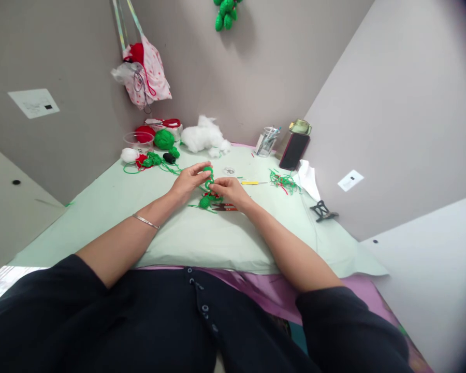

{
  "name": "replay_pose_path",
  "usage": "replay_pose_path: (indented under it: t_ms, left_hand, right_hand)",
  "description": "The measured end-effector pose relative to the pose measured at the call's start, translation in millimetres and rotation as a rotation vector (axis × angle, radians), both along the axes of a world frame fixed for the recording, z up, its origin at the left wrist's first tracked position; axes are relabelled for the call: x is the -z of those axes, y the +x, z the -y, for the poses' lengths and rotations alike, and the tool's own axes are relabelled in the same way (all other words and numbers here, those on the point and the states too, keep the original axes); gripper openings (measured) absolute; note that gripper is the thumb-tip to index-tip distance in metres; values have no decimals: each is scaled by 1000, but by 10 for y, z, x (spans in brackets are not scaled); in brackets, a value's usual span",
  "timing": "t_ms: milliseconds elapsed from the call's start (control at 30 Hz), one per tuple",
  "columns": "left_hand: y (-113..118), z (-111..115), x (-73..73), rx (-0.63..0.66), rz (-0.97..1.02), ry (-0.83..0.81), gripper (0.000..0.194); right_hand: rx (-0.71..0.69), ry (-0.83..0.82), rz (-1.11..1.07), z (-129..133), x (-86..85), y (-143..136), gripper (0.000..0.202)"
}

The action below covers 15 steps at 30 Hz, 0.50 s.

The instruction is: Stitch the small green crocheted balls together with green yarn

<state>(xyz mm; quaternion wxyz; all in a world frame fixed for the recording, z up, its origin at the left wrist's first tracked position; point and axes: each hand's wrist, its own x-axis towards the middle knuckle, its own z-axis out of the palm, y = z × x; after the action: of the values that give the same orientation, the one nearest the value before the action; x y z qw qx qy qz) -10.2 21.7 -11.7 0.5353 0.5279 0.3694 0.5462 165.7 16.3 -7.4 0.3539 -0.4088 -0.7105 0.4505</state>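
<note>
Between my two hands is a small green crocheted piece with a ring-like lower part. My left hand pinches it from the left, fingers closed around its upper end. From the right, my right hand pinches its lower edge between thumb and fingertips. Just below lies another green crocheted piece with bits of red, resting on the table. Red-handled thread snips lie partly under my right hand. A yellow-handled crochet hook is on the table to the right.
White stuffing, a green yarn ball and a clear tub stand at the back left. Yarn scraps, a phone, a pen cup and a black claw clip are on the right. Walls enclose the table.
</note>
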Motion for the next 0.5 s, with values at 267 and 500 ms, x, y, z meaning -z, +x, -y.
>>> replay_pose_path:
  t_ms: [267,500]
  left_hand:
    - [-68,-17,-17,-233,-304,234,34]
    - [-39,10,-33,59,-126,83,35]
  right_hand:
    - [51,-82,-152,4,-47,64,45]
    - [59,-42,-173,-30,-52,101,41]
